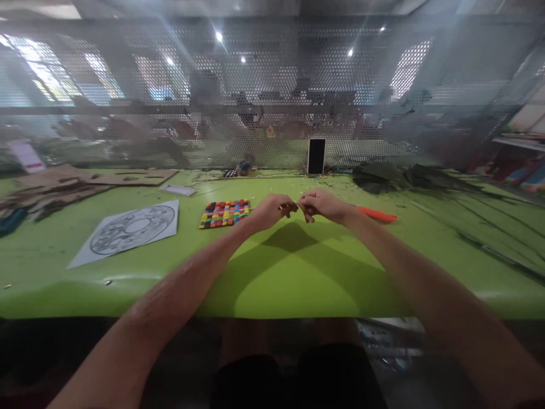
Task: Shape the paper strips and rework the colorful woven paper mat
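Both arms reach out over the green table (pixel 298 272). My left hand (pixel 272 209) and my right hand (pixel 321 204) meet above its middle, fingers pinched together on a small, thin yellowish piece (pixel 294 205) between them; it is too small to name. A multicoloured woven mat (pixel 225 213) lies flat just left of my left hand. An orange tool (pixel 378 214) lies on the table just behind my right wrist.
A printed sheet with a round pattern (pixel 130 230) lies at the left. Cardboard pieces (pixel 76 182) are stacked at the far left. A black phone (pixel 316 155) stands against the perforated screen at the back. Dark green leaves (pixel 409 176) are heaped at the back right.
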The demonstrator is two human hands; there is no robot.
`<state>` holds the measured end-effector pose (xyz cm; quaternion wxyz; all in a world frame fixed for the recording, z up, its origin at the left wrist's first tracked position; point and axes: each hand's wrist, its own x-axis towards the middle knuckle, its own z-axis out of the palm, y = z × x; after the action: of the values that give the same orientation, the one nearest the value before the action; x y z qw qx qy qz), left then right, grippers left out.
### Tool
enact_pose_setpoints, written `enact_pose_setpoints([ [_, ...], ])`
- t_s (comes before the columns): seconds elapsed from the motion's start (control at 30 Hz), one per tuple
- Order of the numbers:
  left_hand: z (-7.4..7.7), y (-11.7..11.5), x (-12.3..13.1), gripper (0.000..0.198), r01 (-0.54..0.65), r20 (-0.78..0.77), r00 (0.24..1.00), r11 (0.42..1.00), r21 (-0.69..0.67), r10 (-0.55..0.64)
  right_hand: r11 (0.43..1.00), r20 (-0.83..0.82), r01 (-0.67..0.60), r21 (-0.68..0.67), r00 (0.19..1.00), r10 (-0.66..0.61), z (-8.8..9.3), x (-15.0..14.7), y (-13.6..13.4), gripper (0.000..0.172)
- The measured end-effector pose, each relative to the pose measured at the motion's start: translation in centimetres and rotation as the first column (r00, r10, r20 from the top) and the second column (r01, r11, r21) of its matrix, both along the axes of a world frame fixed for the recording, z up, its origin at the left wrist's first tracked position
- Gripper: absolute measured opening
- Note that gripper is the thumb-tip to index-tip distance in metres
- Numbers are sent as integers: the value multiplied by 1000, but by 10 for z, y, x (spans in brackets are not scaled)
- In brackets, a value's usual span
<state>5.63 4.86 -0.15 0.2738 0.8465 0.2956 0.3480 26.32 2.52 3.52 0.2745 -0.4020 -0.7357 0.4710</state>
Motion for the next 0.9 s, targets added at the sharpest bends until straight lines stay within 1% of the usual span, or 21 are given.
enact_pose_setpoints([
  [0.07,-2,-1,2,13,-24,26,999,992,-121,28,997,77,65,34,995,-67,0,-1,1,28],
  [0.1,-4,-1,3,12,-35,31,999,980,-196,42,993,143,87,81,985,-98,0,-1,1,26],
  [0.17,-8,-1,4,10,-55,28,997,944,-326,68,970,274,102,220,948,-162,-1,-2,2,20],
  [0.23,-10,-1,4,8,-66,27,996,914,-401,84,930,354,70,360,912,-205,-3,-1,4,18],
  [0.27,-11,-1,4,8,-67,32,996,906,-418,88,911,378,43,410,901,-213,-4,-1,5,18],
  [0.33,-11,0,3,17,-55,57,994,898,-436,89,879,409,-11,476,888,-210,-7,0,7,18],
  [0.4,-11,0,3,28,-32,87,993,894,-447,79,856,424,-53,514,884,-199,-9,-1,9,18],
  [0.47,-11,1,3,34,-4,109,992,897,-443,58,837,428,-76,542,882,-198,-10,-1,9,18],
  [0.57,-12,2,3,36,45,124,992,906,-421,8,787,445,-100,608,865,-234,-10,-2,9,16],
  [0.67,-11,1,2,34,95,152,988,901,-423,-33,738,419,-83,669,863,-283,-10,-2,10,21],
  [0.73,-10,-1,2,33,128,183,982,895,-426,-54,740,368,-36,672,883,-291,-11,-1,11,23],
  [0.83,-6,-5,0,33,175,218,972,882,-437,-85,777,279,46,628,918,-281,-11,-3,8,24],
  [0.9,-3,-6,0,34,200,235,967,864,-462,-98,789,220,95,607,934,-282,-9,-6,4,24],
])
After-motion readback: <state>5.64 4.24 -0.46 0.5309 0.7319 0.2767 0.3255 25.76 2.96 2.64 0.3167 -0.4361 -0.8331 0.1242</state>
